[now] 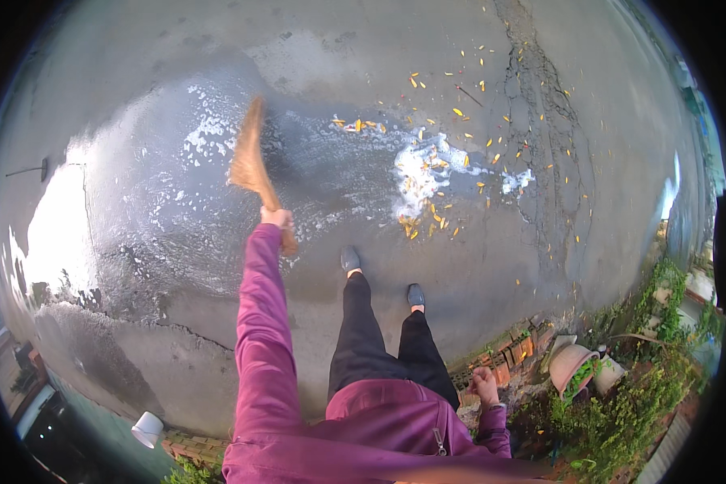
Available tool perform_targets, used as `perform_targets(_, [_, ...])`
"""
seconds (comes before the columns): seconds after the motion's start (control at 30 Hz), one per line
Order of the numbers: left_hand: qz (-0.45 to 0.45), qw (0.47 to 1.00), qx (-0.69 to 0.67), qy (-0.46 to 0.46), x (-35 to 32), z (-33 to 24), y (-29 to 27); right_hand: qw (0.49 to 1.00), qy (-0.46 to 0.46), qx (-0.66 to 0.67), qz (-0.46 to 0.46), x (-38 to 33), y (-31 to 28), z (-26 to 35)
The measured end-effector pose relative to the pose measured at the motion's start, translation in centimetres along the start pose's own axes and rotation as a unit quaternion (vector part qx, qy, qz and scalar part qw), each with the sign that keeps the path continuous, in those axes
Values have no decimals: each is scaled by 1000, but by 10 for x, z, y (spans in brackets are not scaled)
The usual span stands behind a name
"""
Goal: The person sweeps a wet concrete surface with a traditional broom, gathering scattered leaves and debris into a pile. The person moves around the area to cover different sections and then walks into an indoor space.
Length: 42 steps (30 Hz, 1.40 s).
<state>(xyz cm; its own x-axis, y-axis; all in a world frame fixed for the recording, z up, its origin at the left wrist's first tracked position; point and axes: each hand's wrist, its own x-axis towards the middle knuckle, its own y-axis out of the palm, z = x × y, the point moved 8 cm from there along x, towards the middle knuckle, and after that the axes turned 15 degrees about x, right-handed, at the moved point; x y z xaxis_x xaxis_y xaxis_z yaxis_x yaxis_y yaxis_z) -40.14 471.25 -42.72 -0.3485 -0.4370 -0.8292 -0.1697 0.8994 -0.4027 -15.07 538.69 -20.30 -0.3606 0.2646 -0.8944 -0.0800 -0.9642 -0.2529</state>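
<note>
My left hand [277,219] is closed round the handle of a short straw broom [251,157], its arm stretched forward in a purple sleeve. The broom's bristles fan away from me over wet grey concrete and are somewhat blurred. Streaks of water and white suds [206,133] lie beside the bristles. To the right, a thicker patch of foam [421,173] has yellow leaves [411,222] in and around it. My right hand [484,385] hangs by my right side with its fingers curled into a fist, and nothing shows in it.
Cracks [544,121] run through the concrete at the right, with more leaves scattered there. A brick border [504,363], a tipped flowerpot [573,367] and green plants [613,427] are at the lower right. A white bucket [147,429] stands at the lower left.
</note>
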Motion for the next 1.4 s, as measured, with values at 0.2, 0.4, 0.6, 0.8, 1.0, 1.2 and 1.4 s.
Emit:
perform_targets(0.2, [107, 961, 255, 11, -110, 49, 176, 995, 76, -30, -52, -20, -4, -25])
perform_targets(0.4, [350, 914, 184, 86, -207, -6, 210, 999, -40, 14, 11, 1, 29, 52])
perform_targets(0.6, [462, 876, -136, -12, -270, -41, 162, 993, -54, 81, 61, 38, 55, 91])
perform_targets(0.8, [273, 951, -135, 48, -245, -68, 65, 998, 19, 52, 30, 85, 71, 61])
perform_targets(1.0, [93, 989, -47, 105, -111, -166, -38, 995, -10, -95, 23, 138, 96, 141])
perform_targets(1.2, [144, 988, -40, 26, 43, -293, -10, 975, -5, 217, 40, 158, 123, 278])
perform_targets(1.4, [113, 966, 233, 6, 34, -289, 177, 978, 16, 208, 0, 154, 110, 307])
